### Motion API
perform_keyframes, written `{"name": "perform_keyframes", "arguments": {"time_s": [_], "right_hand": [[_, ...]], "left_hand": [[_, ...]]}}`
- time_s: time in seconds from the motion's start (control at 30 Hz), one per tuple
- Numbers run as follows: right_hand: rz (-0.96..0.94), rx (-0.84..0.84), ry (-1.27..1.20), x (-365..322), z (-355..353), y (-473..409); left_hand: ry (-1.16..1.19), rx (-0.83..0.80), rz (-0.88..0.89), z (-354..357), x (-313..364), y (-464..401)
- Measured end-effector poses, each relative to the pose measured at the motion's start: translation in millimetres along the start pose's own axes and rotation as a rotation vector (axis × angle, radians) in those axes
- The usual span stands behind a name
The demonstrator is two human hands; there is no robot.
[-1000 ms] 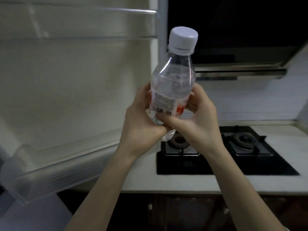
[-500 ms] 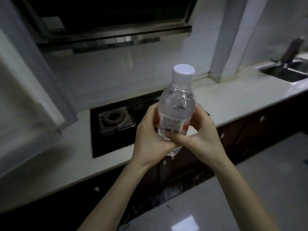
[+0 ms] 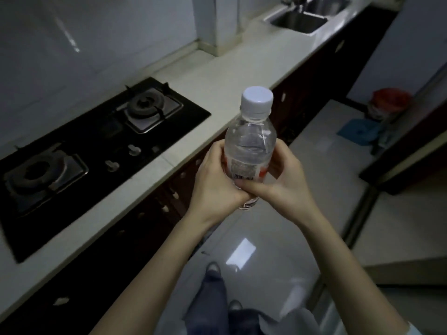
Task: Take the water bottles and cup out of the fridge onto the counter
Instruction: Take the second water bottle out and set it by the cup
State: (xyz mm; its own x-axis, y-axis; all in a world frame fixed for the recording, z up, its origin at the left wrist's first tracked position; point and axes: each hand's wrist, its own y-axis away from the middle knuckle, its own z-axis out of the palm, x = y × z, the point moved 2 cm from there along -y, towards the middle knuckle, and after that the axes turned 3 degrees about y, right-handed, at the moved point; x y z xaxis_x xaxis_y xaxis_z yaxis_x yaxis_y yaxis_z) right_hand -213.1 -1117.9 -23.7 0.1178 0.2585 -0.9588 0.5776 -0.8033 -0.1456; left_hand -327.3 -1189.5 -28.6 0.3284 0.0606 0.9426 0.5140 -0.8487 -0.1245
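Observation:
A clear plastic water bottle with a white cap and a red and white label stands upright in mid-air, in front of the counter's edge. My left hand wraps its lower left side and my right hand wraps the lower right, thumb across the front. Both hands cover the bottle's base. The pale counter runs from lower left to upper right, to the left of the bottle. No fridge or cup is in view.
A black two-burner gas hob is set into the counter on the left. A steel sink lies at the far end. Dark cabinet fronts run below the counter. A red item and blue mat are on the shiny floor.
The view has swung right from the open fridge door to the hob, counter and floor. The bottle stays held in both hands, now lower and out over the floor by the counter edge.

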Motion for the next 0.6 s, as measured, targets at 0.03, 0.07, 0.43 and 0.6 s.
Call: {"name": "perform_keyframes", "arguments": {"time_s": [0.03,0.07,0.43,0.6], "right_hand": [[0.018,0.018,0.007,8.2,-6.2,-2.0],[0.037,0.033,0.015,15.4,-11.4,-4.5],[0.191,0.233,0.035,75.3,-54.6,-87.7],[0.237,0.309,0.048,93.9,-73.2,-127.5]], "left_hand": [[-0.003,-0.036,-0.005,9.4,-4.4,-6.4],[-0.006,-0.071,-0.011,18.0,-7.5,-12.6],[-0.016,-0.359,0.016,85.2,-32.9,-135.2],[-0.061,-0.445,0.038,112.5,-39.7,-187.2]]}}
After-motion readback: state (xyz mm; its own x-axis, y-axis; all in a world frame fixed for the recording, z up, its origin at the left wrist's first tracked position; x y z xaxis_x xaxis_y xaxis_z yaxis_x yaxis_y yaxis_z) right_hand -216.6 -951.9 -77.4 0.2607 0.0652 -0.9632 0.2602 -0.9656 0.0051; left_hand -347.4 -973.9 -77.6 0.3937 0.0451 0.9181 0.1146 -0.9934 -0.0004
